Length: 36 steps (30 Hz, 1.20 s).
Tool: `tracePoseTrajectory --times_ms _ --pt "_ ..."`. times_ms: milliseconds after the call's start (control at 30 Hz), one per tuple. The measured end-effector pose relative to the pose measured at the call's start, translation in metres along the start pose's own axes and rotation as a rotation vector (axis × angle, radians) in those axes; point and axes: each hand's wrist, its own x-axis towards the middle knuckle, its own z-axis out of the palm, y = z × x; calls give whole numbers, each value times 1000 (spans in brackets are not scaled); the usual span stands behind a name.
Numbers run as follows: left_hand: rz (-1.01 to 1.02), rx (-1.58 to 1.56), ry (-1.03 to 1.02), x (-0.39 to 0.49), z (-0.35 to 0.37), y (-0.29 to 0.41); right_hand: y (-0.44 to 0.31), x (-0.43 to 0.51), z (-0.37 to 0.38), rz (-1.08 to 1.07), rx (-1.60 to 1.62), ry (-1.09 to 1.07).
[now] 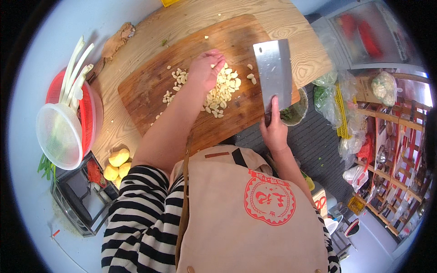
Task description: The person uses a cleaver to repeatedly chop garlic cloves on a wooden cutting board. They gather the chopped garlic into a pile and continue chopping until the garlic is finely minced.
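Note:
Many peeled garlic cloves (223,88) lie in a loose heap on a wooden cutting board (150,82), with a few strays to the right. Over the heap's upper part is my left hand (206,68), fingers bent together; a pale clove shows at its fingertips. My right hand (276,131) grips the dark handle of a cleaver (276,71) with a wide metal blade, index finger laid along the blade. The cleaver is held over the board's right edge, away from the heap.
The board rests on a wood-grain table (290,20). At left stand a red basket (90,112), a white mesh strainer (59,136) and pale stalks (73,75). Peeled potatoes (118,157) sit at the near left. A bowl with greens (297,114) is below the board's right corner; wooden shelves (392,150) stand farther right.

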Motion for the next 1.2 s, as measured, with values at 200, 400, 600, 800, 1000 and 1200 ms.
tracePoseTrajectory --times_ms 200,400,600,800,1000,1200 --pt "62 -32 -66 -20 -30 17 21 8 6 343 -213 -742" --pt "104 -110 -70 -32 -45 24 23 -19 -8 295 -9 -638" --pt "113 73 -20 -34 -79 13 42 -39 -20 446 397 -493" --pt "212 405 -146 -37 -65 -18 16 -41 -34 725 747 -435" --pt "350 734 -230 -34 -50 -25 -19 -24 -22 677 1046 -510" --pt "765 1265 -214 -13 -30 -51 -15 -22 -42 731 1148 -515"
